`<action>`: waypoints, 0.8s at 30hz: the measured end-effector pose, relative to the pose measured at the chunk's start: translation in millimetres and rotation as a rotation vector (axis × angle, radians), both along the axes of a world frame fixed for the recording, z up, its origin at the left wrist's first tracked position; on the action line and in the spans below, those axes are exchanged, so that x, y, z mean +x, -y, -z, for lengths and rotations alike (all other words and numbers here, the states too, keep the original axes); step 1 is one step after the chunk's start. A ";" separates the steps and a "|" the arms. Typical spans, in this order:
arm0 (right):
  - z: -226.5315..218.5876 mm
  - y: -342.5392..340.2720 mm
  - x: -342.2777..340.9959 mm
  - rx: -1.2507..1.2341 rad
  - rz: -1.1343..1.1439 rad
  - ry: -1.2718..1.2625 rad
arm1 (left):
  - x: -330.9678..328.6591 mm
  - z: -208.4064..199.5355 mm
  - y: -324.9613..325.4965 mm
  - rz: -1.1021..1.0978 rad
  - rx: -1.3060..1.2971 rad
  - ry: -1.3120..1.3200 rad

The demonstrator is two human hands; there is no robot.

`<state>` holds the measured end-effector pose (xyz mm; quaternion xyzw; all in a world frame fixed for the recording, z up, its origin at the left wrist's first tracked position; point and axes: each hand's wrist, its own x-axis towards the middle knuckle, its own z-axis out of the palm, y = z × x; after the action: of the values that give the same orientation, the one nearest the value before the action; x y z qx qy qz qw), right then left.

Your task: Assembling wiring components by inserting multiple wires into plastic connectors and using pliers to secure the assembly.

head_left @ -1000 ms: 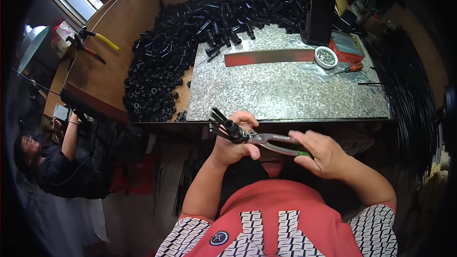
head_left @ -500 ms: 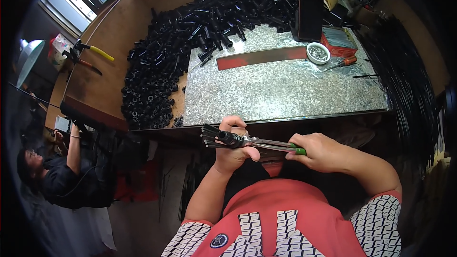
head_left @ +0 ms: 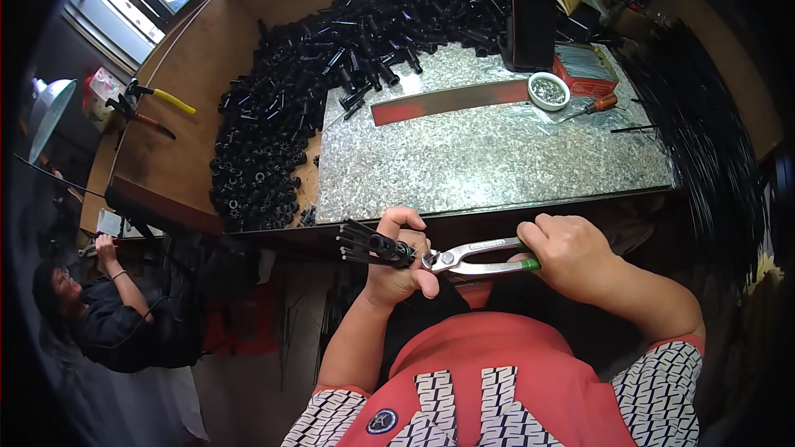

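My left hand point(head_left: 403, 261) grips a bundle of thin black rods point(head_left: 363, 244) banded by a black collar; their ends fan out to the left. My right hand point(head_left: 573, 255) squeezes the green-tipped handles of metal pincers point(head_left: 476, 257), whose jaws bite at the collar beside my left thumb. Both hands work just below the front edge of the metal sheet point(head_left: 497, 157) on the workbench.
A big heap of short black tubes point(head_left: 331, 50) rings the sheet's left and back. A long metal strip point(head_left: 451, 101), small round tin point(head_left: 548, 89), screwdriver point(head_left: 590, 107), red box point(head_left: 586, 66) and dark upright panel point(head_left: 532, 21) stand behind. Long black rods point(head_left: 704, 141) lie right. Another person point(head_left: 108, 314) crouches lower left.
The bundle has turned from pointing up-left to lying nearly level, ends leftward. The pincers stay clamped at the collar, and both hands have shifted slightly.
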<state>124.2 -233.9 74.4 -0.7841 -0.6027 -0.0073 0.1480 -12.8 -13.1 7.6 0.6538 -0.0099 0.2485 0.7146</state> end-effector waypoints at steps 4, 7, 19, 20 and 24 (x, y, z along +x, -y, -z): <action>-15.6 3.1 -0.2 -0.024 -0.030 0.201 | 4.2 6.7 4.4 0.107 -0.029 0.041; -22.3 5.4 -1.4 -0.007 -0.021 0.250 | 5.6 8.4 10.4 0.122 -0.114 0.048; -7.8 -2.7 1.0 -0.205 -0.086 -0.095 | 3.8 16.4 7.3 0.141 -0.260 0.058; -3.1 -4.4 1.4 -0.224 -0.089 -0.195 | 2.7 4.6 9.6 0.099 -0.257 0.004; -8.8 -12.3 -0.2 -0.284 -0.040 -0.585 | -2.7 1.2 -1.3 0.067 -0.209 0.029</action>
<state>124.1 -221.6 83.1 -0.7539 -0.5448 0.3053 0.2043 -15.5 -11.9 6.4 0.5714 -0.0161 0.2337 0.7865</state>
